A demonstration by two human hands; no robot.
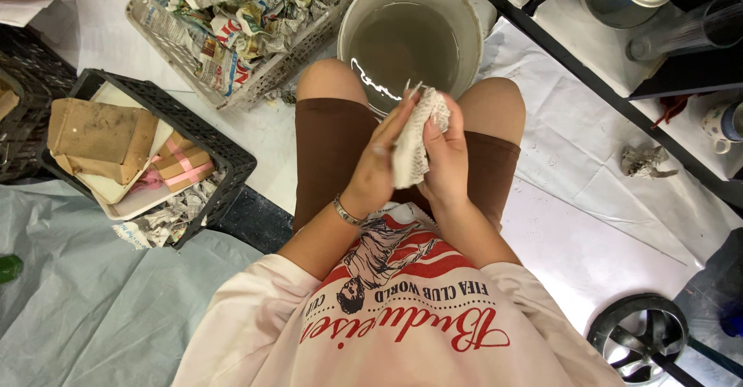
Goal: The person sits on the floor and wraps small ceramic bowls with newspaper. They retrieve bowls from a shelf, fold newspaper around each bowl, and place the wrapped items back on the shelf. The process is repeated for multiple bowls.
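The person sits over a white bucket (474, 39) of murky grey water, knees on either side of its near rim. Both hands are raised above the lap, and between them is 1 pale, mesh-like rag (414, 143), damp-looking and bunched. The left hand (379, 162) presses its flat palm and straight fingers against the rag's left side; the right hand (447, 155) curls round the right side, thumb laid across the front. So both hands are closed on it, neither one free. The rag's long axis runs roughly up and down in the view, its top end poking out past the fingertips toward the bucket and its lower end hanging toward the wrists. It sits directly between the palms, equally near to each, and the bucket lies just beyond the fingertips.

Counting round: 1 bucket, 1 rag, 1 bracelet (347, 212) on the left wrist. To the left stand 1 white basket (309, 46) of crumpled newspaper and 1 black crate (224, 155) holding cardboard pieces. 1 crumpled paper wad (644, 161) lies on the white sheet to the right.
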